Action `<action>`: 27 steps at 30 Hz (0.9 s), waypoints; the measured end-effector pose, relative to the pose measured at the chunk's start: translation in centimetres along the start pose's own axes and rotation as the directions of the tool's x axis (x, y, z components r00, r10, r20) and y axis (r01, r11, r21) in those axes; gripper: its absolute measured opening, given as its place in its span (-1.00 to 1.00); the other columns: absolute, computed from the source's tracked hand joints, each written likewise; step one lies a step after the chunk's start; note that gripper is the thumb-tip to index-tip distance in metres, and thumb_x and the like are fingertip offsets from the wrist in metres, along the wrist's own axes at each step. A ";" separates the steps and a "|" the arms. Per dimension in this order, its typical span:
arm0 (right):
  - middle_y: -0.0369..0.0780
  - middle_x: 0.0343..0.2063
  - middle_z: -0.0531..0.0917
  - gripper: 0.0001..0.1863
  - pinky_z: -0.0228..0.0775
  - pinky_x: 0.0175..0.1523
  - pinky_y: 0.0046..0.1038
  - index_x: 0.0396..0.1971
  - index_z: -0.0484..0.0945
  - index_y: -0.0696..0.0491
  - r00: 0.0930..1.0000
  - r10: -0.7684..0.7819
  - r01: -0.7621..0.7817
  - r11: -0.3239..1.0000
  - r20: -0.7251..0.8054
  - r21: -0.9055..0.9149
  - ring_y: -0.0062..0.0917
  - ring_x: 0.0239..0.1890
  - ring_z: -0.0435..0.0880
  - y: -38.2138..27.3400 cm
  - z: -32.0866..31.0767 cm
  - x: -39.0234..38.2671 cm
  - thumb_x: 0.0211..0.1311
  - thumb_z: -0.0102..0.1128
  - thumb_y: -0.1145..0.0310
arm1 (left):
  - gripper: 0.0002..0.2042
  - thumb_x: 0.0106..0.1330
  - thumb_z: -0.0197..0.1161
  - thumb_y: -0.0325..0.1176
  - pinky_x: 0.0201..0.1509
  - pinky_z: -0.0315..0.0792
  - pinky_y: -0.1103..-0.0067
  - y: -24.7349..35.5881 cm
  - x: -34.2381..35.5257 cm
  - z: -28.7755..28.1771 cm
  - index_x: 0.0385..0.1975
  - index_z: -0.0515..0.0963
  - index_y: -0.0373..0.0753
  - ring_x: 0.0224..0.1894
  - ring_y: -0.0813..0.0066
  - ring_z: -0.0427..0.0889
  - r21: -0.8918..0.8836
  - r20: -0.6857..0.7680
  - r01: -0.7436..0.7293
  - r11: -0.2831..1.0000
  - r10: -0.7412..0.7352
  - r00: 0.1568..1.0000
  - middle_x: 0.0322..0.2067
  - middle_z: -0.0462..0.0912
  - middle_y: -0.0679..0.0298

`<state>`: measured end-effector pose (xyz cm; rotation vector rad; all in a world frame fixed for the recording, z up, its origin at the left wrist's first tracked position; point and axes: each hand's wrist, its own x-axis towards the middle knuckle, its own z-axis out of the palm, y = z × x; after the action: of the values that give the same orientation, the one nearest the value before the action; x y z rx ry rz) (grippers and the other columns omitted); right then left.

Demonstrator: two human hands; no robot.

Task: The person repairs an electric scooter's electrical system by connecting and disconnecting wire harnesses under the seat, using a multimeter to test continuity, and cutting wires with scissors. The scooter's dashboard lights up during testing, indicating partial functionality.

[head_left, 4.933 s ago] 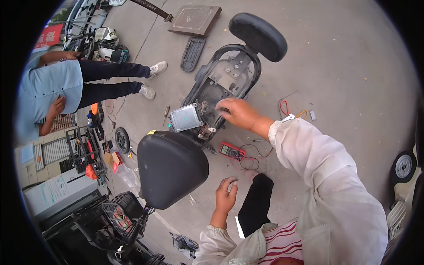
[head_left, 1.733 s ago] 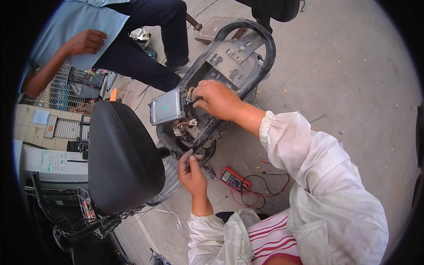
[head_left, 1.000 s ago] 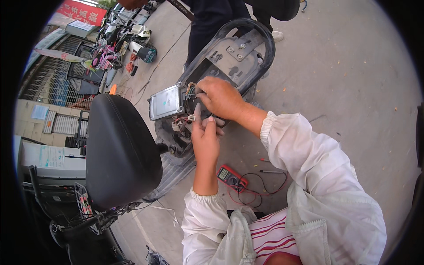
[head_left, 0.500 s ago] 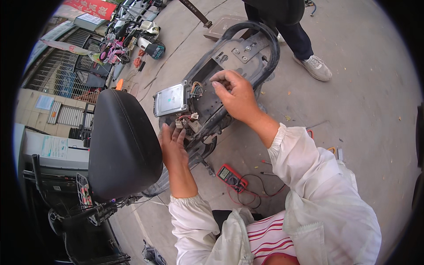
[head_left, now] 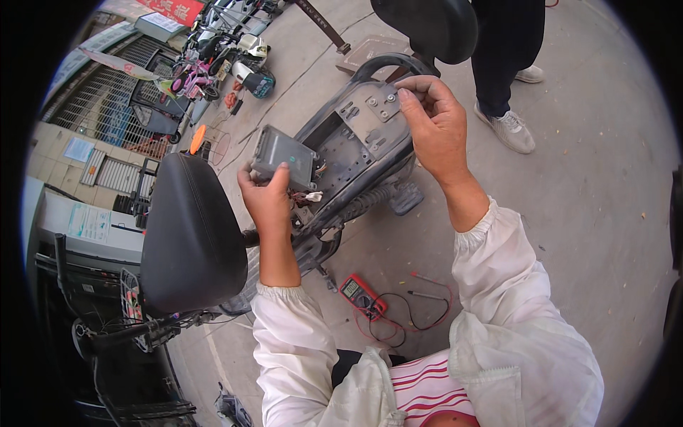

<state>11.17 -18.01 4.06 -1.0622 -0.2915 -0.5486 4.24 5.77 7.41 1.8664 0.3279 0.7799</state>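
Note:
A flat grey controller box (head_left: 283, 160) with a metal edge sits tilted over the open frame of an electric scooter (head_left: 356, 153). My left hand (head_left: 267, 199) grips its near edge, thumb on the top face and fingers underneath. Coloured wires and a white connector (head_left: 313, 196) lie beside the box. My right hand (head_left: 441, 132) is over the right side of the scooter's rear, next to a bolted metal plate (head_left: 373, 117). Its thumb and forefinger are drawn together; whatever may be between them is too small to make out.
The scooter's black seat (head_left: 192, 235) stands raised at left. A red multimeter (head_left: 361, 295) lies on the concrete with its leads (head_left: 409, 313). Beyond the scooter's rear a person in dark trousers (head_left: 505, 57) stands. Parked two-wheelers (head_left: 245, 67) are at the far left.
My left hand has moved up from the connectors onto the controller box, which now tilts where it lay flatter. My right hand has gone right and away, from above the frame tray to the rear plate.

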 end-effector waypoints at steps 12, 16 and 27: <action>-0.39 -0.45 0.60 -0.90 0.34 -0.33 -0.70 -0.25 0.58 0.15 1.000 0.031 -0.030 0.996 -0.005 0.080 -0.82 -0.46 0.45 -1.0 -1.2 0.7 0.29 0.18 0.46 | -0.46 -0.08 0.49 -0.41 -0.14 0.51 0.24 3.2 -3.3 5.4 -0.06 0.40 -0.24 -0.17 -0.04 0.60 0.724 0.500 -0.487 0.489 0.115 0.858 -0.23 0.54 0.00; -0.38 -0.45 0.61 -0.88 0.34 -0.30 -0.70 -0.24 0.58 0.16 0.999 0.030 -0.028 0.998 -0.035 0.057 -0.80 -0.45 0.46 -1.2 -2.1 1.3 0.28 0.18 0.47 | -0.30 -0.11 0.54 -0.33 0.07 0.45 0.33 5.0 0.0 4.5 0.10 0.40 -0.32 -0.01 -0.05 0.57 0.653 0.630 -0.431 0.622 -0.131 0.765 -0.06 0.57 -0.12; -0.36 -0.45 0.62 -0.87 0.33 -0.29 -0.70 -0.21 0.58 0.17 0.999 0.034 -0.034 0.997 -0.005 0.074 -0.80 -0.42 0.48 -1.1 -2.1 1.2 0.29 0.16 0.47 | -0.13 -0.09 0.51 -0.03 0.21 0.37 0.33 2.1 2.0 5.8 0.22 0.34 -0.37 0.14 -0.04 0.48 0.664 0.707 -0.619 0.420 -0.080 0.703 0.09 0.50 -0.12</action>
<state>11.51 -20.61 4.55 -0.9921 -0.2854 -0.5067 9.27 1.82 8.62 3.1522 -0.1381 0.0148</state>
